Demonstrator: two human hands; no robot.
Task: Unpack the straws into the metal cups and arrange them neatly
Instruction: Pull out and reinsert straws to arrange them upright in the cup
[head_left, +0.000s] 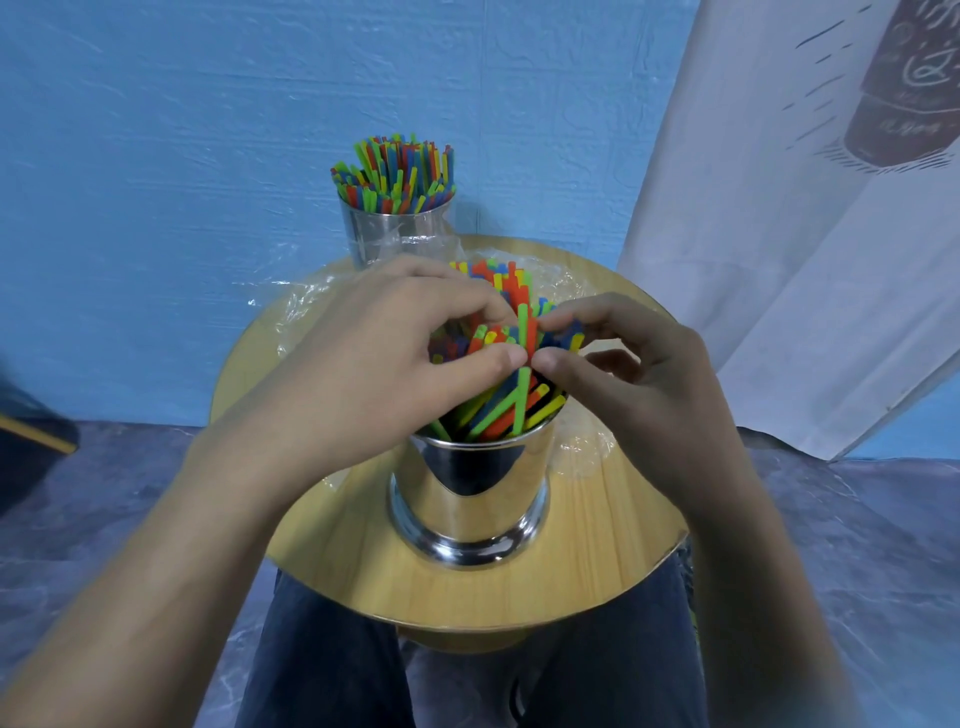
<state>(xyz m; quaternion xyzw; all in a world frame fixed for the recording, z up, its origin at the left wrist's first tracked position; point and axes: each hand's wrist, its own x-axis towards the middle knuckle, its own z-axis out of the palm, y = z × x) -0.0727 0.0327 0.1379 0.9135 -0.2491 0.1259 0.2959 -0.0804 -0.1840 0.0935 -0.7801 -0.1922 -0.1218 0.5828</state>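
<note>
On the round table (571, 582) stand two shiny cups — the near cup (470, 499) in front, the far cup (395, 234) behind. Both hold bright straws (498, 410). The left hand (384, 358) and right hand (634, 374) meet above the near cup, both pinching one green straw (522, 332).

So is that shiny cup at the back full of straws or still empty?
Full. The back metal cup stands upright, packed with colourful straws whose tips fan out above its rim. How deep they reach inside cannot be seen.
</note>
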